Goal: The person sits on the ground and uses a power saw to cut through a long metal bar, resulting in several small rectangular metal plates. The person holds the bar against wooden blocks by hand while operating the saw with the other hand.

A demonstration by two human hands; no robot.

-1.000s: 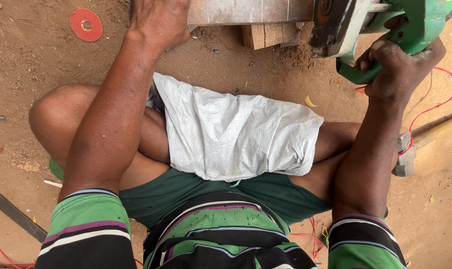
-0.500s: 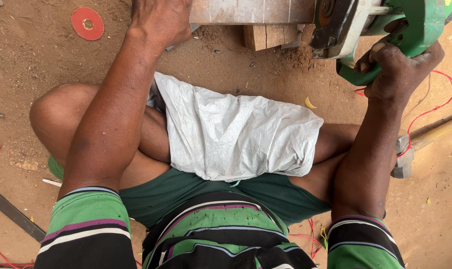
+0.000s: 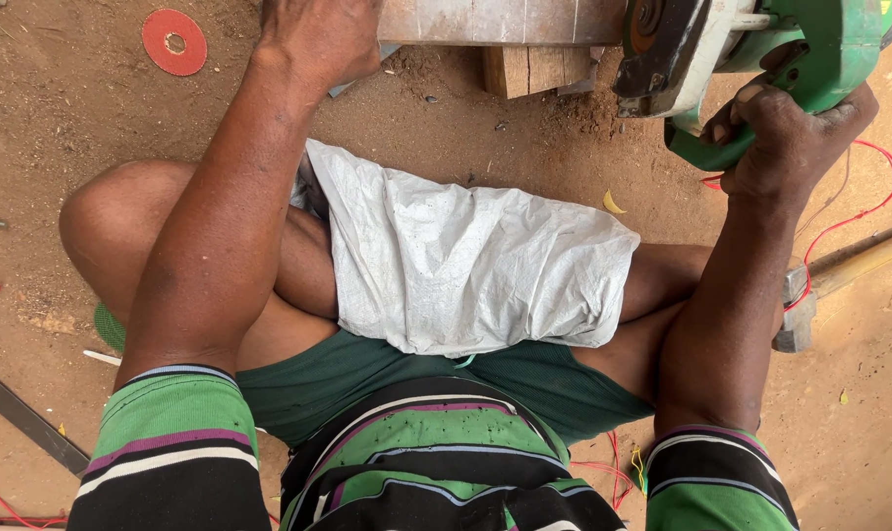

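Gripping a green angle grinder (image 3: 760, 59) in the right hand (image 3: 785, 133), a seated person presses the left hand (image 3: 318, 39) flat on a metal bar (image 3: 495, 20) at far centre. White sacking (image 3: 465, 265) covers the lap.

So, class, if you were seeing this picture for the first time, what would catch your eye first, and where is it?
Top right, the right hand grips a green angle grinder. Top centre, the left hand presses on a grey metal piece lying over a wood block. In the middle a white woven sack covers the person's lap, and a red grinding disc lies on the dirt at top left.
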